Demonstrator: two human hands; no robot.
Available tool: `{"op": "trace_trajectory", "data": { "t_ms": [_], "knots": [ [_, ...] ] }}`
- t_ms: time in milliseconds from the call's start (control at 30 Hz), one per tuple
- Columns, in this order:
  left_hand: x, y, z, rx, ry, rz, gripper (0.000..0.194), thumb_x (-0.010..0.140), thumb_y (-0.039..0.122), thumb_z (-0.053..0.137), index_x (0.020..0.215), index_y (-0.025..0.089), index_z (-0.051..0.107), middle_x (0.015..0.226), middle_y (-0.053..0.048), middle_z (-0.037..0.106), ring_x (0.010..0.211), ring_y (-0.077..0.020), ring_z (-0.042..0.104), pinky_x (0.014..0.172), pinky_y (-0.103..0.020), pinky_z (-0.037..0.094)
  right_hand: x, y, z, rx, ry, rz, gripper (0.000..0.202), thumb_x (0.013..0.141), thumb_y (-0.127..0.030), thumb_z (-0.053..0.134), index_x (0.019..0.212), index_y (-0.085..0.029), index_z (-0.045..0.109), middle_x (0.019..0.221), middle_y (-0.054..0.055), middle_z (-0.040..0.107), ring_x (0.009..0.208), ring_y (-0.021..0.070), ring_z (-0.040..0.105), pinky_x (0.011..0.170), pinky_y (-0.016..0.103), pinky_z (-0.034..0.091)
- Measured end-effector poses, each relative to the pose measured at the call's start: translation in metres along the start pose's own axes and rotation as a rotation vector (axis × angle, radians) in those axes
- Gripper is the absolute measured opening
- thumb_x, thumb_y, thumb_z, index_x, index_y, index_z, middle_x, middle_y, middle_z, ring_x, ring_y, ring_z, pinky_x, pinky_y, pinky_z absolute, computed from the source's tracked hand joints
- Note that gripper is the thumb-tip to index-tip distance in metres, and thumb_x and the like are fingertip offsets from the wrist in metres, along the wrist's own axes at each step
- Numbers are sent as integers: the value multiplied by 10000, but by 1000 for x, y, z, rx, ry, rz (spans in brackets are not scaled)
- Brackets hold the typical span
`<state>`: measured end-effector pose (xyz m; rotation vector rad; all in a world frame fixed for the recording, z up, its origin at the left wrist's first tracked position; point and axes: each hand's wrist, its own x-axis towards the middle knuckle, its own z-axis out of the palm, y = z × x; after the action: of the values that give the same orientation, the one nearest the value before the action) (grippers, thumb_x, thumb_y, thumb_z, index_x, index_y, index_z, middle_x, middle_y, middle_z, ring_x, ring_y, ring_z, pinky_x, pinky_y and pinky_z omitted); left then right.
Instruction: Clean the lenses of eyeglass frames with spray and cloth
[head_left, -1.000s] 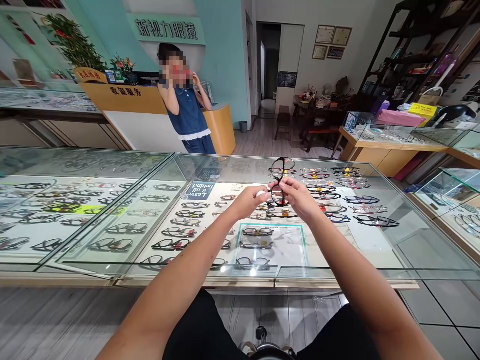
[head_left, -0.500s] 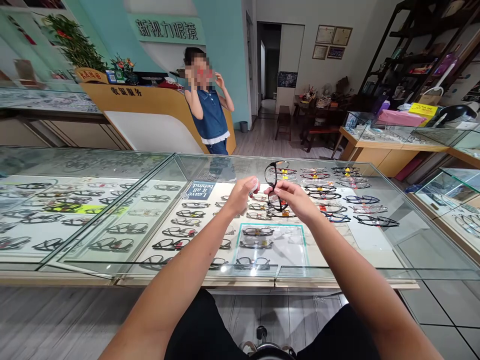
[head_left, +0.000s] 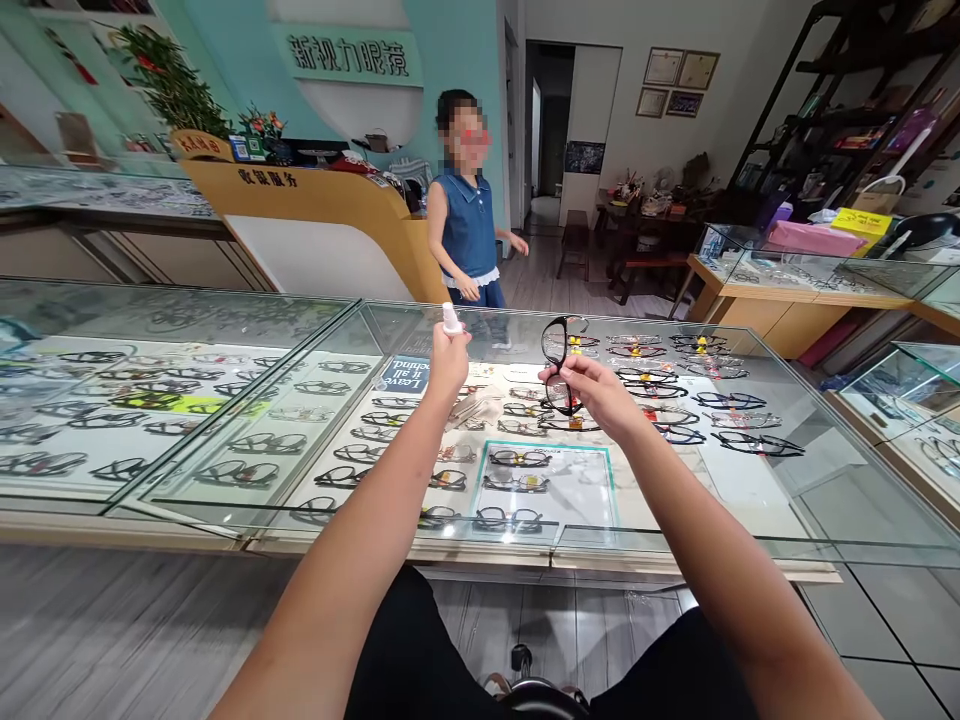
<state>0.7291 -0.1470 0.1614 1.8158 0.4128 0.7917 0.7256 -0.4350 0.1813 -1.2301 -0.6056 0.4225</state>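
My left hand (head_left: pixel 450 358) is closed around a small white spray bottle (head_left: pixel 451 319), whose nozzle sticks up above the fingers. To its right, my right hand (head_left: pixel 598 392) grips a pair of black-framed eyeglasses (head_left: pixel 555 343) near the bridge. The frame is turned on end, one lens above the other. Both hands are over the glass display case (head_left: pixel 555 535), apart from each other. Rows of eyeglasses lie inside the case beneath the hands, among them several pairs on a teal-edged panel (head_left: pixel 611 480).
Across the case stands a person in a blue sleeveless top (head_left: pixel 466 225), beside a yellow and white counter (head_left: pixel 315 260). Another glass case (head_left: pixel 795 285) is at the right. A stool base (head_left: pixel 525 690) shows between my legs.
My left hand has moved left and up, away from the eyeglasses, showing the white bottle more fully. My right hand has shifted slightly right. The person opposite has lowered both arms and moved right.
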Motion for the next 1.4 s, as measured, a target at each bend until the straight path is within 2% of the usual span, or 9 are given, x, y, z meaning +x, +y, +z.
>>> {"op": "trace_trajectory", "data": {
  "t_ms": [167,367,600,767,833,900,967,1100,1400],
  "knots": [
    [8,-14,-6,187,29,-62,129,936,225,616,1052,245,565,1240,-121,724,1206,-317,651,1099,-460,483,0,-2,2,18,8,-1,493,769,-662,962,872,-263,692,1032,40,845,1051,246,733,999,379,510],
    [9,-22,-10,317,20,-110,148,904,183,650,966,253,536,1185,-152,741,1188,-386,695,1064,-514,516,1,-1,1,33,11,1,499,752,-656,976,859,-263,689,1024,37,842,1056,247,722,989,374,492],
    [6,-23,-8,345,20,-86,263,891,176,710,1116,220,581,1172,-148,754,1162,-363,722,1070,-501,534,1,-3,1,28,14,-1,506,750,-667,969,858,-271,674,1025,37,839,1040,259,725,991,391,485],
    [-12,12,-10,327,313,197,502,908,149,668,1388,219,540,1547,-188,590,1527,-363,506,1289,-561,388,0,-5,1,24,17,-20,480,782,-644,951,868,-266,668,1038,42,838,1070,257,720,1025,392,484],
    [-21,28,-12,320,434,422,380,915,146,646,1286,217,599,1409,-165,648,1405,-347,583,1231,-545,440,0,-5,0,26,9,-26,466,801,-636,938,873,-263,667,1050,43,838,1073,253,721,1028,387,487],
    [-28,39,-14,318,326,538,215,930,146,608,1127,224,642,1166,-114,698,1128,-294,673,1060,-467,534,0,-5,-1,26,6,-32,457,813,-633,931,882,-263,671,1059,45,838,1075,249,720,1032,382,491],
    [-32,42,-16,368,40,539,155,938,149,588,1036,235,671,1016,-70,708,929,-249,671,905,-398,543,0,-5,-2,25,9,-40,453,815,-631,932,889,-265,677,1057,42,839,1070,246,721,1044,383,492],
    [-32,32,-17,656,-490,300,122,876,185,700,945,269,757,986,-57,785,871,-269,702,799,-369,497,0,-5,-3,31,7,-41,446,814,-634,938,887,-272,687,1055,36,844,1050,247,723,1047,390,500],
    [-31,14,-16,811,-667,111,208,663,327,945,702,295,742,781,-30,789,742,-275,716,706,-351,476,0,-4,-3,16,14,-20,452,813,-646,928,888,-271,685,1068,39,834,1060,242,728,1018,375,512]
  ]
}}
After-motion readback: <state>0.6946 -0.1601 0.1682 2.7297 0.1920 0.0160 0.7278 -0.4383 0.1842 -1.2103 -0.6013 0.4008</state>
